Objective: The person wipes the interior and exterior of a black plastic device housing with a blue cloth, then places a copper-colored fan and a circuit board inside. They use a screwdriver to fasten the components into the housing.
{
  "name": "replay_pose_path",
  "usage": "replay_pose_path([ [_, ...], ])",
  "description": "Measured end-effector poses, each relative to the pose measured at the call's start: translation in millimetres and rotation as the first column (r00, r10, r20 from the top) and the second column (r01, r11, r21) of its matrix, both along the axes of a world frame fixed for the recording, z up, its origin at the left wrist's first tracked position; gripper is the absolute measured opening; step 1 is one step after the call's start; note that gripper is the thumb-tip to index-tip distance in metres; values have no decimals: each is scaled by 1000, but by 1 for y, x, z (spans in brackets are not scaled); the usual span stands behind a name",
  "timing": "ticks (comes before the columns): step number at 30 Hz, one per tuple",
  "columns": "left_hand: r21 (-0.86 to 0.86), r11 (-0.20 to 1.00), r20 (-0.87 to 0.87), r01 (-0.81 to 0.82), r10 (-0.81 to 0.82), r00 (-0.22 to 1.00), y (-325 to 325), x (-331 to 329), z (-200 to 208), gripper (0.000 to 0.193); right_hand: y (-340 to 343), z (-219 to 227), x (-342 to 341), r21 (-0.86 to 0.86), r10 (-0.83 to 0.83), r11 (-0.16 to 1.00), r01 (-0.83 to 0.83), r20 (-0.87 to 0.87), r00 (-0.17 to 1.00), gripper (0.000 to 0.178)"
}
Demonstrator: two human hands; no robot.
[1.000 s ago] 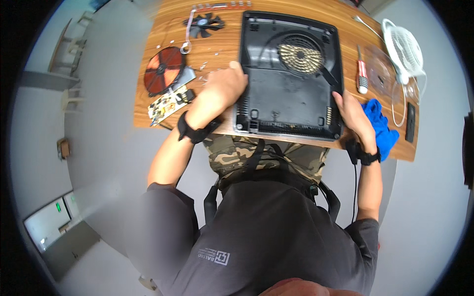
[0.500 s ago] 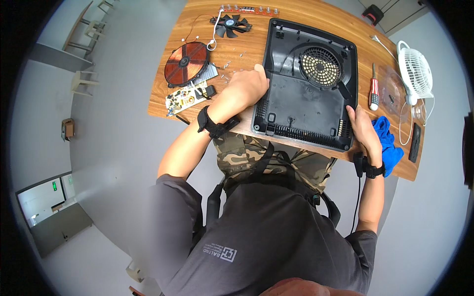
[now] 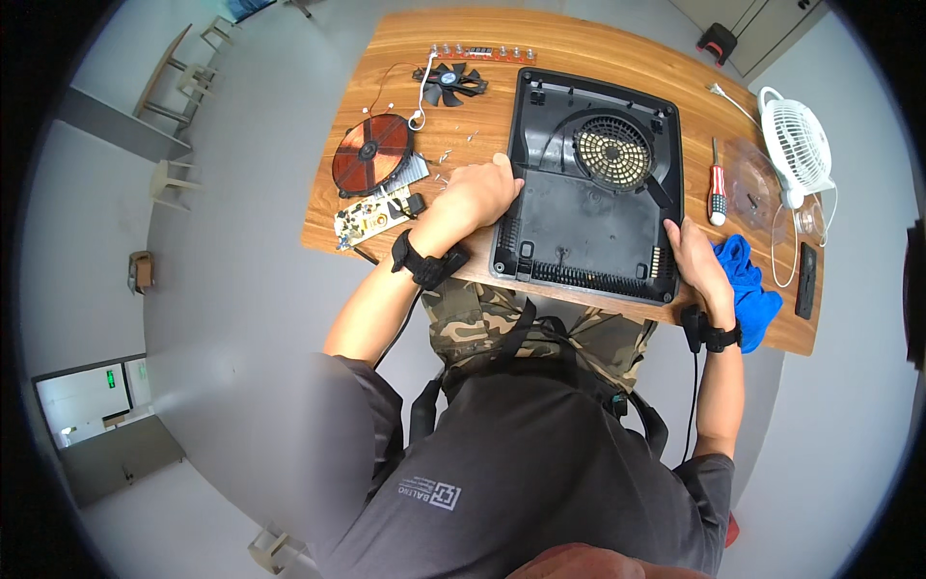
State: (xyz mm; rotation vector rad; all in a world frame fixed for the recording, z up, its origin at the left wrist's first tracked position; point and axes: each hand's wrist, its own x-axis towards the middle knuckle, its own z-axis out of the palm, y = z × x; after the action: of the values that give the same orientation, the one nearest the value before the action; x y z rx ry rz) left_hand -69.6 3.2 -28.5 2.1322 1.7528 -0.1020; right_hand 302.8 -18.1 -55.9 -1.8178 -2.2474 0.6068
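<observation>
A black plastic appliance housing (image 3: 588,193) with a round vent grille lies open side up on the wooden table (image 3: 540,48). My left hand (image 3: 477,193) grips its left edge. My right hand (image 3: 696,259) holds its right edge near the front corner. Both wrists wear black bands. Left of the housing lie a copper coil disc (image 3: 371,152), a green circuit board (image 3: 371,217), a small black fan (image 3: 453,82) and loose screws.
A red-handled screwdriver (image 3: 716,183), a blue cloth (image 3: 745,288), a clear round lid (image 3: 752,174), a white desk fan (image 3: 796,140) and a black remote-like bar (image 3: 806,280) lie to the right. Grey floor surrounds the table; stools stand at far left.
My head has tilted, so the table and housing sit differently in the picture. Both hands stay on the housing's left and right edges.
</observation>
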Motion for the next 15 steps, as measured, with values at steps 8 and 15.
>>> replay_pose_path([
  [8, -118, 993, -15, 30, -32, 999, 11, -34, 46, 56, 0, 2, 2, 5, 22, 1000, -22, 12, 1000, 45],
  [15, 20, 981, 26, -195, 195, 980, 8, -160, 64, 38, -1, 0, -1, 35, 20, 999, -19, -29, 999, 50],
])
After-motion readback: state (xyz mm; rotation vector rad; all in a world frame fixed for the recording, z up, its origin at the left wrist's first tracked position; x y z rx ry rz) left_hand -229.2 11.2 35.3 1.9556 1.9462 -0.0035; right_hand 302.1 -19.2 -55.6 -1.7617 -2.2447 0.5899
